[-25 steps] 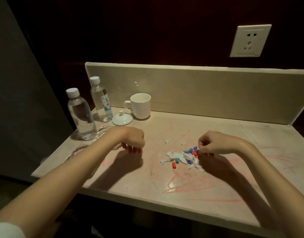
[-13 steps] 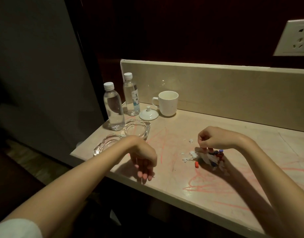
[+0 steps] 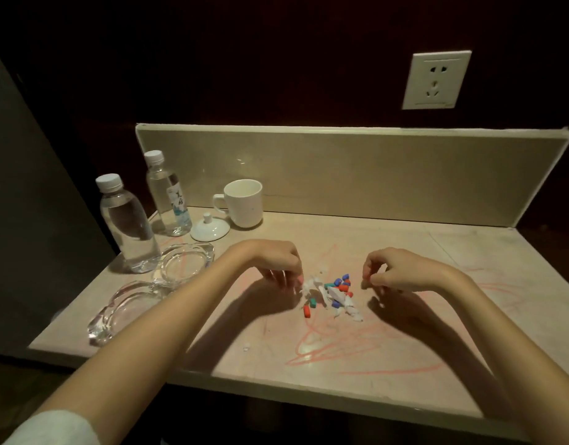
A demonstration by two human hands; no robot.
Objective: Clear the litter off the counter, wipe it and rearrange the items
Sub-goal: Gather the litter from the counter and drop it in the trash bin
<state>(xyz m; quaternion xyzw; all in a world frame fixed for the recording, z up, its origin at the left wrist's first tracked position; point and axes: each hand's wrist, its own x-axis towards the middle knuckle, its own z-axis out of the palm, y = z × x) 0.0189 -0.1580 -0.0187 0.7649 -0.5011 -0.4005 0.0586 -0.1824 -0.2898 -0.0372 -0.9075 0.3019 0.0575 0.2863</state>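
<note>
A small pile of litter, torn white paper mixed with red, blue and teal pellets, lies mid-counter. Red crayon-like scribbles mark the beige surface around it. My left hand hovers at the pile's left edge, fingers loosely curled downward, tips close to the paper scraps, nothing visibly held. My right hand is just right of the pile and slightly above the counter. Its thumb and forefinger are pinched together on what looks like a small red piece.
At the back left stand two water bottles, a white mug and its lid. Two glass ashtrays sit near the left edge. One stray paper scrap lies near the front. A backsplash closes the rear.
My left hand came back from beyond the counter's front edge to the pile's left side. My right hand lifted off the pile and shifted right, fingers pinched.
</note>
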